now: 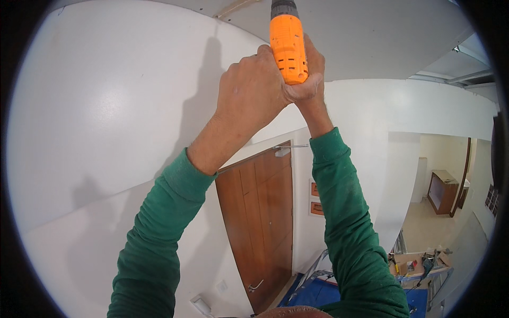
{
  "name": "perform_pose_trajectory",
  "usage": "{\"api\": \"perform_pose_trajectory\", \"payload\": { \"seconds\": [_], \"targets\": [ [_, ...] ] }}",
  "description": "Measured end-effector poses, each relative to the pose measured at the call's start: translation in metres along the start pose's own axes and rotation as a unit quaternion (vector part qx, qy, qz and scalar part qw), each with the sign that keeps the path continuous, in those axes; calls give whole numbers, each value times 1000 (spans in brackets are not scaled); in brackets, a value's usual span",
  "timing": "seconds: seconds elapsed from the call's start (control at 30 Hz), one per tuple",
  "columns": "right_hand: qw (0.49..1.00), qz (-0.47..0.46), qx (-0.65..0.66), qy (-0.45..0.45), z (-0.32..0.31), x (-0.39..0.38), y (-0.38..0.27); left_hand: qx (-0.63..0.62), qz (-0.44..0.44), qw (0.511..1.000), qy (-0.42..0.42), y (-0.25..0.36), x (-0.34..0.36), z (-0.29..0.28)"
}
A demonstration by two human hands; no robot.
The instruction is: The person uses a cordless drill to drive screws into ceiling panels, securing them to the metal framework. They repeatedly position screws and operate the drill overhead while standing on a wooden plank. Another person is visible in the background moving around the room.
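a white wall [101, 122] fills the space left of the grip, with shadows of the raised arms cast across it. the left hand [249, 87] is curled in tight against the left flank of the orange drill [289, 47], its fingertips hidden behind. below the grip stands a brown wooden door [260, 222]. the drill sits between the two hands at the top of the view, its dark chuck [284, 7] pointing up. the right hand [314, 63] is clasped round the drill, the web of the thumb under its rear end. above and right of the grip spreads a grey ceiling panel [366, 40]. far below and right, tools lie on a table [439, 271]; beyond, a wooden cabinet [450, 192] stands on a pale floor [424, 228].
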State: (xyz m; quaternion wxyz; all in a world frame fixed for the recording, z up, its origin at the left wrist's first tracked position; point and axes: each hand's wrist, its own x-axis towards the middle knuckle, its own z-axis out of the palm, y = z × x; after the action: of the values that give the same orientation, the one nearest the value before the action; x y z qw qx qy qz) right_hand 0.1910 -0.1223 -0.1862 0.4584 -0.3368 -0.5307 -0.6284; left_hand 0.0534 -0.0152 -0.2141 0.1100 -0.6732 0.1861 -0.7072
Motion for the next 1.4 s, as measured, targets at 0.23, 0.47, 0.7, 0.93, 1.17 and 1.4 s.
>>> {"api": "perform_pose_trajectory", "payload": {
  "seconds": [0.23,0.47,0.7,0.93,1.17,1.4],
  "targets": [
    [999,-23,48,8,3,1,4,-5,-7,1000,-18,-1,1,-1],
    [999,-26,25,25,6,3,-5,-2,-25,999,-37,4,1,-8],
    [999,-19,28,8,3,1,6,-3,-23,998,-54,3,2,-7],
    [998,-59,2,-3,-1,4,1,2,-12,1000,-23,0,3,-4],
    [1000,-24,-8,4,1,9,1,-18,-42,998,-54,1,7,-6],
    [998,-41,-55,5,-2,13,-3,-13,-28,998,-54,-1,10,-4]
  ]
}}
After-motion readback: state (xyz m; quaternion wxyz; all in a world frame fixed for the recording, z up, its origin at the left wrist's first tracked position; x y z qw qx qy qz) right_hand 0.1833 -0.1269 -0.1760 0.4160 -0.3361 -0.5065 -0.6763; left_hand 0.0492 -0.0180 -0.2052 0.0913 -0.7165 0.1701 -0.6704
